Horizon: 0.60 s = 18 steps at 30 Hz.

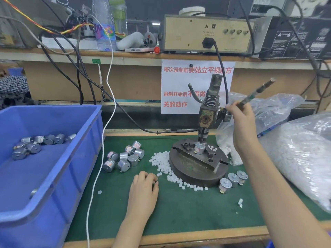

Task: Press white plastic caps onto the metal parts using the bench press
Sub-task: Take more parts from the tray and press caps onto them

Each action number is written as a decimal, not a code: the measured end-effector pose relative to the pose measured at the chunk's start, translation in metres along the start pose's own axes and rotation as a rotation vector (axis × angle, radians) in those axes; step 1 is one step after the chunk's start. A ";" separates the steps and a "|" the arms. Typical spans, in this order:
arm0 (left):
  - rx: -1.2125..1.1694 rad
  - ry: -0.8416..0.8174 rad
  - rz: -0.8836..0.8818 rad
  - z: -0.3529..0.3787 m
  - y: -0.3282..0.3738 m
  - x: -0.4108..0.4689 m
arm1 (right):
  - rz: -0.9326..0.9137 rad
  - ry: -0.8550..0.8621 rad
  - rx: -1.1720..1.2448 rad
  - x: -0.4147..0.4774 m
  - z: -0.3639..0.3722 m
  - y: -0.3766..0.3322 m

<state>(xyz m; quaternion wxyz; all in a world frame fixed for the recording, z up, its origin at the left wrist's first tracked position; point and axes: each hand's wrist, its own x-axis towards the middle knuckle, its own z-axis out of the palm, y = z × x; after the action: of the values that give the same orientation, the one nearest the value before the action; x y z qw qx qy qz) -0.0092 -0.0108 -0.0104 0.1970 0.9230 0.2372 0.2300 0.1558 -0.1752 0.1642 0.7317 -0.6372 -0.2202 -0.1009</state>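
- A small metal part [200, 148] is sitting upright on the round base [195, 169] of the bench press [208, 119], right of frame centre, directly under the ram.
- The right hand [240, 116] is grasping the press lever [258, 91], its grip clenched around the lower end of the handle, which is angling toward the upper right.
- The left hand [144, 187] is resting on the green surface [179, 212] at lower centre, fingers curled at the edge of the white plastic caps [166, 167]; whether this grip is pinching a cap I cannot tell.
- The caps are lying scattered along the left and front rim of the base.
- More metal parts are lying in a cluster [125, 158] left of the caps, and three [232, 179] are standing just right of the base.
- A blue bin [53, 176] holding further parts is filling the lower left.
- A clear bag [304, 154] of white pieces is occupying the right edge.
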 end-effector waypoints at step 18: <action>0.025 0.005 0.064 -0.002 0.000 0.001 | 0.081 -0.176 -0.779 -0.041 0.032 0.105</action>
<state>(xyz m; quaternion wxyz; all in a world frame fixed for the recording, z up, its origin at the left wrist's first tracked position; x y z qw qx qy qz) -0.0093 -0.0094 -0.0080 0.1777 0.9319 0.2111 0.2356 0.1583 -0.1316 0.0557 0.4173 -0.8812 -0.2021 -0.0929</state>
